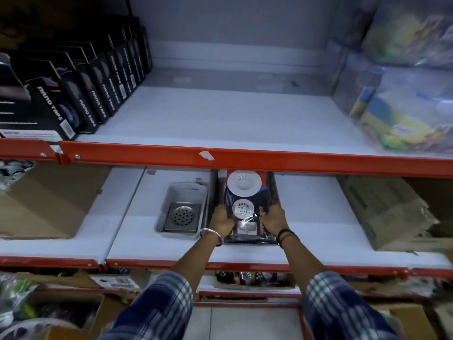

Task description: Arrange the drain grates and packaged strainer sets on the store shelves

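Black and shiny, the flat plastic pack of white round strainers (246,204) lies on the white middle shelf (306,217), and I have it between both my hands. My left hand (221,218) grips its left edge, with my fingers curled around the side. My right hand (273,217) grips its right edge the same way. The far end of the pack is tucked under the red front rail of the shelf above (245,159). Just to the left of the pack sits a small grey plastic basket (182,208), and a square silver metal drain grate with round holes (182,215) lies inside it. A silver bangle (212,235) is on my left wrist and dark bands (285,235) are on my right wrist. My sleeves are blue and white check. A brown cardboard box (49,202) stands far to the left on the same shelf, and another torn brown box (387,212) stands far to the right. On the shelf above, a row of black boxes marked nano tape (81,94) stands at the left, and blurry bright packs (411,99) sit at the right.
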Demonstrator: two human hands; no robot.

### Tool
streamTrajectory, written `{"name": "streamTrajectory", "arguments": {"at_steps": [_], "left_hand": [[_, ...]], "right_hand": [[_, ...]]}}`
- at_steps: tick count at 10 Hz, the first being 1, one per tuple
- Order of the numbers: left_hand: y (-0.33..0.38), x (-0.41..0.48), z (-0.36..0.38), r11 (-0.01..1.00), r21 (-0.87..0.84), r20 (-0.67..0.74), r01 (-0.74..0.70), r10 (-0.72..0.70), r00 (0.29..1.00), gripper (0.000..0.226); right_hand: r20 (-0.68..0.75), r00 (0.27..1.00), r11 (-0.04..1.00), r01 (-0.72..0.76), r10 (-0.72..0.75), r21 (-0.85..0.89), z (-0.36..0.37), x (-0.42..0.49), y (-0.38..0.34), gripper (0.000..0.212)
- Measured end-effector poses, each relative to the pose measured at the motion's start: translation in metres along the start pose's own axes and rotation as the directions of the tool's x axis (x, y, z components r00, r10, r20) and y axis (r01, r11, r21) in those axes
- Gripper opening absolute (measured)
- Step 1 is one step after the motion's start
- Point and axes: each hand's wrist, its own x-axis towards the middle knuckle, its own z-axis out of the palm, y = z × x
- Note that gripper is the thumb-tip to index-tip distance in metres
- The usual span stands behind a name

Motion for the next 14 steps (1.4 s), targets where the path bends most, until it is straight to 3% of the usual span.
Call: {"name": "streamTrajectory", "arguments": {"at_steps": [1,2,3,4,5,6,8,11,13,14], "left_hand": [[-0.007,-0.002,0.009,0.974,0.227,0.092,0.003,-0.025,0.995,0.053],[-0.006,-0.013,0.001,0.932,0.363,0.073,-0.009,-0.019,0.997,0.052],[-0.017,-0.031,-0.033,0.889,0.433,-0.078,-0.151,0.204,0.976,0.051],[-0.055,-0.050,-0.074,0.760,0.647,-0.181,-0.061,0.231,0.956,0.060],[-0.089,-0.062,-0.105,0.623,0.779,-0.025,0.071,-0.082,0.996,0.076],[-0.098,-0.061,-0.113,0.528,0.848,0.102,-0.048,-0.074,0.992,0.071],[-0.103,-0.090,-0.113,0.545,0.831,0.145,-0.109,-0.023,0.989,0.057],[-0.121,-0.124,-0.122,0.651,0.737,0.209,-0.184,0.040,0.977,0.062],[-0.106,-0.129,-0.122,0.649,0.740,0.232,-0.173,-0.006,0.973,0.058],[-0.090,-0.129,-0.128,0.620,0.743,0.188,-0.253,0.169,0.967,0.048]], "right_hand": [[0.053,0.998,0.980,-0.012,0.023,-0.200,0.009,0.002,0.013,0.053],[-0.061,0.997,0.950,0.023,-0.045,-0.313,0.017,-0.010,0.014,0.045],[-0.125,0.954,0.923,0.221,-0.271,-0.315,0.021,-0.028,0.011,0.036],[0.145,0.908,0.895,0.414,-0.394,-0.165,0.031,-0.045,0.013,0.027],[0.234,0.902,0.906,0.401,-0.363,-0.136,0.042,-0.067,0.016,0.033],[0.256,0.891,0.840,0.443,-0.375,-0.312,0.045,-0.079,0.021,0.036],[0.285,0.903,0.834,0.412,-0.320,-0.368,0.046,-0.114,0.021,0.034],[0.218,0.927,0.814,0.373,-0.306,-0.445,0.051,-0.152,0.021,0.033],[0.255,0.934,0.808,0.345,-0.248,-0.478,0.045,-0.154,0.006,0.032],[0.096,0.928,0.844,0.368,-0.360,-0.389,0.038,-0.155,-0.013,0.031]]}}
